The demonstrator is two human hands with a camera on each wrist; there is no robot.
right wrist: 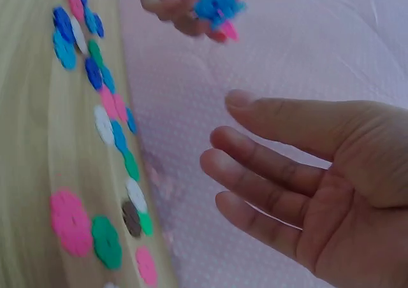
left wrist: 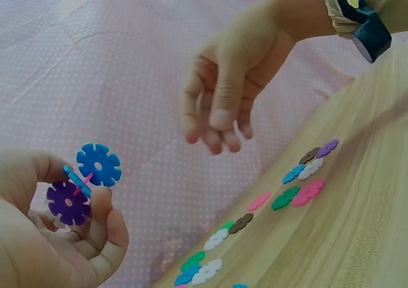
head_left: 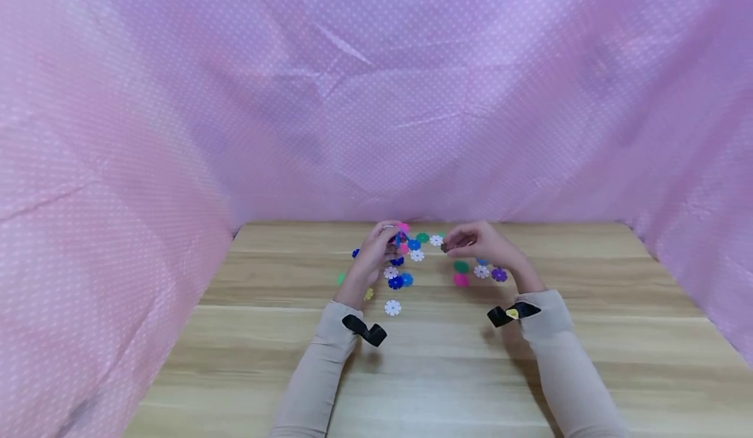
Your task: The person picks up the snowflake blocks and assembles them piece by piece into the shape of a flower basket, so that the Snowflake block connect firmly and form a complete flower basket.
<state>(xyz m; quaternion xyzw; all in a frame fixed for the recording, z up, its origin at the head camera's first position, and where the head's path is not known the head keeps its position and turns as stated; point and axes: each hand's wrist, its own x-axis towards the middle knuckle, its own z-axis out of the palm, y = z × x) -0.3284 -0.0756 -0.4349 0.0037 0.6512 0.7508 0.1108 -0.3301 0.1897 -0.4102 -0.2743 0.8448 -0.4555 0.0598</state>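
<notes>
My left hand (head_left: 372,255) pinches a small cluster of joined notched plastic discs, held up over the far part of the table. In the left wrist view the cluster has a purple disc (left wrist: 69,204), a blue disc (left wrist: 99,165) and a pink piece set edge-on between them. To its right, my right hand (head_left: 487,247) hovers above the loose discs. In the right wrist view its fingers (right wrist: 268,164) are loosely extended, apart from the thumb, and hold nothing. A brown disc (right wrist: 131,218) lies on the table near this hand.
Several loose discs lie scattered across the wooden table (head_left: 447,372), among them a white disc (head_left: 392,307), a purple disc (head_left: 499,274), a pink disc (right wrist: 71,222) and a green disc (right wrist: 106,242). Pink dotted cloth (head_left: 376,131) hangs behind and along both sides.
</notes>
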